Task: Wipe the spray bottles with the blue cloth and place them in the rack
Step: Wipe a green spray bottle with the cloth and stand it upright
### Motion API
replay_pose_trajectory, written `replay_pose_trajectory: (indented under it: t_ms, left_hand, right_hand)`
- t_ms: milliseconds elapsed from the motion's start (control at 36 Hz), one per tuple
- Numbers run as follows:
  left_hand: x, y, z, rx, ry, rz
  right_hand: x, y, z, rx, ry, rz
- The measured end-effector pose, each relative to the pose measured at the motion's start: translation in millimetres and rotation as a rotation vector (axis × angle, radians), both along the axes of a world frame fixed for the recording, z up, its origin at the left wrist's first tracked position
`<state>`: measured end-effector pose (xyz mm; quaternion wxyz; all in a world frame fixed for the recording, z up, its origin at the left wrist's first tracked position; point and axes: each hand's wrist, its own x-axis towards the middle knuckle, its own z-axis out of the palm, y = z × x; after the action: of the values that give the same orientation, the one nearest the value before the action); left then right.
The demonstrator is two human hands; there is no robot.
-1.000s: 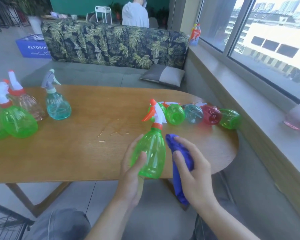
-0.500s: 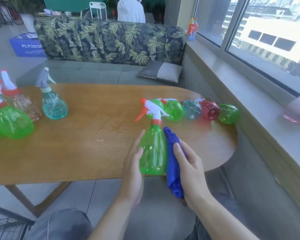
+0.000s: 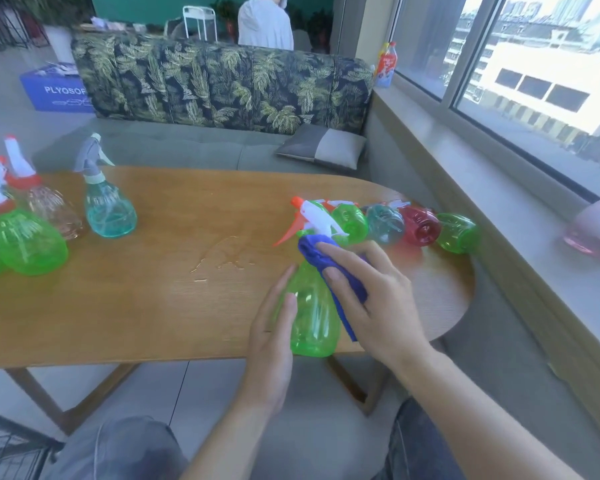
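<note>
Blue cloth (image 3: 329, 268) has climbed from the green bottle (image 3: 312, 313)'s flank to its neck, right hand (image 3: 371, 296) pressing it there. Left hand (image 3: 274, 327) grips the body at the worktop (image 3: 153, 289)'s 6 o'clock edge. Wiping probably nearly done; rack unseen.

The person is showing two bare forearms, with no sleeve reaching into view on either side. The left hand (image 3: 274, 341) and the right hand (image 3: 371, 299) are wearing no gloves, rings or watch. The fingernails are showing short and plain. Over the knees (image 3: 118, 448) the person is wearing grey trousers, a pale seam running down the left leg.
</note>
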<state>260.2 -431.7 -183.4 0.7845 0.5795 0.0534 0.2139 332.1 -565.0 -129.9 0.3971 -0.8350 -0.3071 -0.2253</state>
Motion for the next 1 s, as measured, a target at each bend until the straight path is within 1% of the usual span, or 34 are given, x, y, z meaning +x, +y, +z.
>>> replay_pose_trajectory:
  t_ms: [56, 167, 278, 333, 417, 472, 500, 556, 639, 722, 778, 861, 1000]
  left_hand:
    - [0.5, 1.0, 0.6, -0.035, -0.006, -0.003]
    - [0.1, 4.2, 1.1, -0.106, 0.023, 0.016]
    - [-0.2, 9.6, -5.6, -0.118, 0.071, 0.068]
    - [-0.8, 13.1, -8.6, -0.121, 0.081, 0.069]
    - [-3.0, 16.0, -6.5, -0.132, 0.037, 0.013]
    - [-2.0, 16.0, -4.9, -0.122, 0.018, 0.012]
    - [-1.2, 15.1, -4.1, -0.112, 0.010, 0.021]
    - [0.7, 12.8, -4.9, -0.086, 0.001, 0.047]
    - [1.5, 10.7, -4.4, -0.035, 0.014, 0.033]
    - [-0.1, 6.9, -2.2, 0.019, -0.002, 0.026]
    - [-0.6, 5.5, 0.0, 0.027, -0.005, 0.045]
    - [0.2, 7.0, -3.5, -0.037, 0.010, 0.063]
    - [-2.4, 12.3, -8.8, -0.080, 0.077, 0.060]
  right_hand:
    - [2.1, 5.0, 0.1, -0.075, 0.013, -0.007]
    - [-10.0, 11.4, -9.6, -0.101, -0.035, 0.057]
    - [-24.9, 8.3, -24.9, -0.148, -0.162, 0.174]
    - [-30.9, 3.7, -31.9, -0.215, -0.251, 0.229]
    - [-35.4, -5.9, -38.9, -0.348, -0.390, 0.308]
    - [-33.5, -11.8, -36.2, -0.384, -0.427, 0.336]
    - [-31.0, -13.6, -32.7, -0.373, -0.428, 0.323]
    - [-23.8, -14.0, -21.4, -0.271, -0.380, 0.255]
    - [-7.4, -7.7, -0.1, -0.092, -0.225, 0.143]
    - [7.0, 3.5, 8.8, -0.097, -0.077, 0.058]
    - [6.3, 11.2, 3.3, -0.115, -0.017, 0.038]
    - [-6.4, 17.4, -10.4, -0.157, -0.049, 0.061]
    - [-22.5, 6.3, -24.4, -0.258, -0.209, 0.228]
